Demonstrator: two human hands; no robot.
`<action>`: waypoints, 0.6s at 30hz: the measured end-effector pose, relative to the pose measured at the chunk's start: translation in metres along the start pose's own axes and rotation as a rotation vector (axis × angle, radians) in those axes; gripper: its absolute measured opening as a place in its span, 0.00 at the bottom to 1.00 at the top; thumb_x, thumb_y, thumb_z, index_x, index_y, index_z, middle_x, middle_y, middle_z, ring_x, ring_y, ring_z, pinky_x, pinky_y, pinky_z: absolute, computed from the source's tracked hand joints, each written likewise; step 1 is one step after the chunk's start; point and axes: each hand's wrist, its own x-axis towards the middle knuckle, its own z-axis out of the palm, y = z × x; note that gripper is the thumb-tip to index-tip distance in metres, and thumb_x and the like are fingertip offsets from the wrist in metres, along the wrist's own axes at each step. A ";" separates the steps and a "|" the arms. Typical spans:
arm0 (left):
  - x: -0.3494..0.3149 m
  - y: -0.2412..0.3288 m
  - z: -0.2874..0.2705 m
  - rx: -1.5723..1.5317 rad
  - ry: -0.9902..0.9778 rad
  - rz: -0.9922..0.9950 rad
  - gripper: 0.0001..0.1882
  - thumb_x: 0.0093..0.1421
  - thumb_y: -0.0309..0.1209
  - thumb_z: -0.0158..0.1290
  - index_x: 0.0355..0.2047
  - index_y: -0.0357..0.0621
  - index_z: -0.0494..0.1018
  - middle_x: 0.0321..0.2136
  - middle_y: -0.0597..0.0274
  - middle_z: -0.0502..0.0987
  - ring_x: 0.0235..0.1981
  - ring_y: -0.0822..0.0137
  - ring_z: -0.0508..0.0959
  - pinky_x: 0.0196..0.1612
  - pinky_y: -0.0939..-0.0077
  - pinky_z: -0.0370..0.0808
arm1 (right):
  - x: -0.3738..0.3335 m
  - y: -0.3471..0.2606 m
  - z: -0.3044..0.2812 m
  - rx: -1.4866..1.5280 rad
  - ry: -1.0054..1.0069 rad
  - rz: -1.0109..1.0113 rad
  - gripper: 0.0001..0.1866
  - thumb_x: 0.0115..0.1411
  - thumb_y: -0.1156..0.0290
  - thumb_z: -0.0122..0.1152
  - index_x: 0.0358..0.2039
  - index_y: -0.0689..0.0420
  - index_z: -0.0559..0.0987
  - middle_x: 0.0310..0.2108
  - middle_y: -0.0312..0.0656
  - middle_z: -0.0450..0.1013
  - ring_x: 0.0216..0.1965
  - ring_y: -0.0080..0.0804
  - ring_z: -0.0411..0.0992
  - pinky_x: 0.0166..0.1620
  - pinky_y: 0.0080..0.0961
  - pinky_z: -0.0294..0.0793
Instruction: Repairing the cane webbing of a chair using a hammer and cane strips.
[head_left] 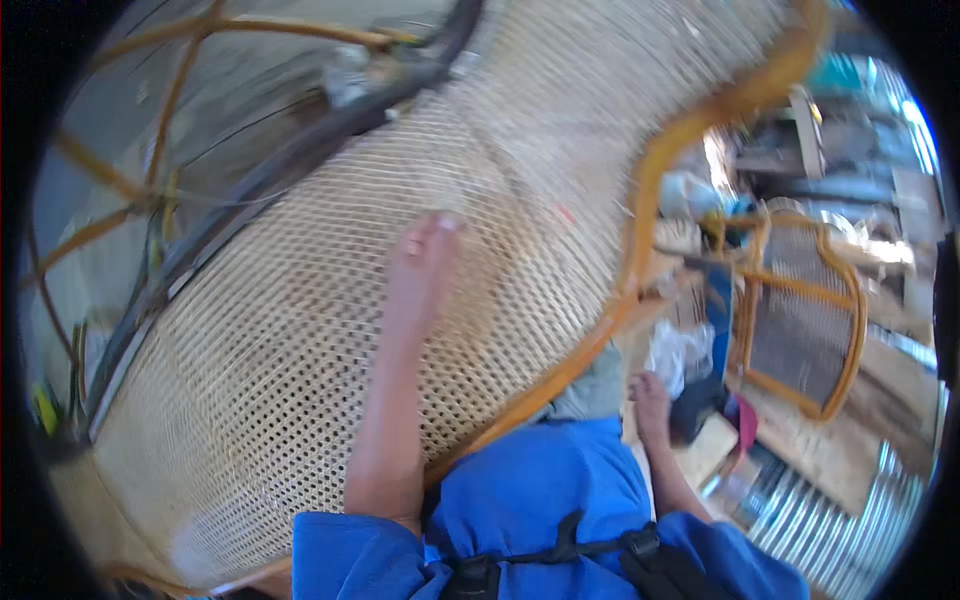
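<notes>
A large curved panel of woven cane webbing [300, 290], set in an orange-brown rattan frame [645, 190], stretches across in front of me. My left hand [427, 255] is over the middle of the webbing, its fingers bent and close together. Blur hides whether anything is between them. Beyond the panel's right edge, my right hand [651, 393] is low beside a white plastic bag [682, 352]. Its fingers look curled in, and what they hold, if anything, cannot be made out.
A dark rail [250, 195] runs along the panel's far left side, with bent rattan poles [180, 90] beyond it. A smaller rattan piece with a woven panel [805, 330] stands at the right. Wooden boards [815, 455] and corrugated sheet [845, 540] lie at lower right.
</notes>
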 end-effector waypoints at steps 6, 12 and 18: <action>-0.001 -0.011 -0.002 0.068 -0.028 0.163 0.12 0.63 0.37 0.50 0.35 0.41 0.74 0.17 0.79 0.61 0.15 0.87 0.55 0.16 0.91 0.51 | -0.051 0.097 0.056 0.270 -0.192 0.007 0.16 0.58 0.64 0.53 0.42 0.62 0.72 0.36 0.56 0.72 0.39 0.47 0.70 0.42 0.36 0.67; -0.004 -0.009 -0.006 0.162 0.015 0.220 0.11 0.63 0.37 0.50 0.35 0.41 0.73 0.17 0.79 0.63 0.16 0.86 0.56 0.17 0.91 0.51 | -0.049 0.121 0.091 0.456 -0.134 -0.020 0.21 0.58 0.63 0.53 0.49 0.61 0.70 0.42 0.55 0.72 0.44 0.45 0.70 0.47 0.36 0.67; 0.000 -0.015 -0.003 0.157 -0.019 0.179 0.11 0.62 0.36 0.51 0.34 0.40 0.72 0.18 0.76 0.65 0.17 0.84 0.58 0.19 0.87 0.55 | -0.027 0.037 0.025 0.009 0.237 -0.020 0.15 0.63 0.68 0.42 0.47 0.59 0.71 0.29 0.47 0.71 0.32 0.36 0.71 0.35 0.33 0.71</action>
